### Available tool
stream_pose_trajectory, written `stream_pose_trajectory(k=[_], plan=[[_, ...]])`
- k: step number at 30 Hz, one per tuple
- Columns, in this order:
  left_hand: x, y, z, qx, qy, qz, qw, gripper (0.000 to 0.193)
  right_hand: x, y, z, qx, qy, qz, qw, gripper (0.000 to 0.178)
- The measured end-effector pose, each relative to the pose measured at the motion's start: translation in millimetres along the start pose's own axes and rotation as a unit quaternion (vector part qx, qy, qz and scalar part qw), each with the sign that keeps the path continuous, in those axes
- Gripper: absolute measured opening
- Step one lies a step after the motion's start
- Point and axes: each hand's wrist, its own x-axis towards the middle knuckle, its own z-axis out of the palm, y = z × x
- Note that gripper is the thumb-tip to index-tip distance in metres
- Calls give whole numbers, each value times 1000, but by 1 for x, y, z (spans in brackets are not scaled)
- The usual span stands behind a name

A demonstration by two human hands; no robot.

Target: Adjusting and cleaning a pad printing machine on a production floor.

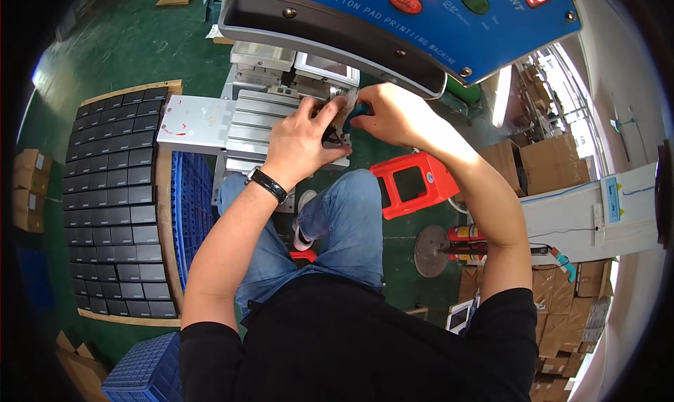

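Green floor surrounds a printing machine with a blue front, a red stool and rows of black boxes. Both forearms reach forward and converge over a grooved metal plate. The left hand, palm down, crosses the plate's right-hand part; its wrist, wearing a black-strapped watch, lies near the near edge. Its thumb and forefinger are spread well apart, the thumb pointing right; whether the fingertips grip anything cannot be told. The right arm bows outward at the elbow, its forearm slanting inward. The right hand, knuckles raised, curls its fingers around a teal handle, located at the plate's far right corner.
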Motion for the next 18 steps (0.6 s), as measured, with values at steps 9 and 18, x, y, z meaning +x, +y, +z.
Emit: stream_pose_trajectory(k=[9,18], plan=[[-1,-3,3,-5,33,14,999,95,6,-30,-2,-43,-35,115,992,32],[-1,0,1,14,14,6,1000,97,-3,-19,-9,-16,-30,52,998,31]])
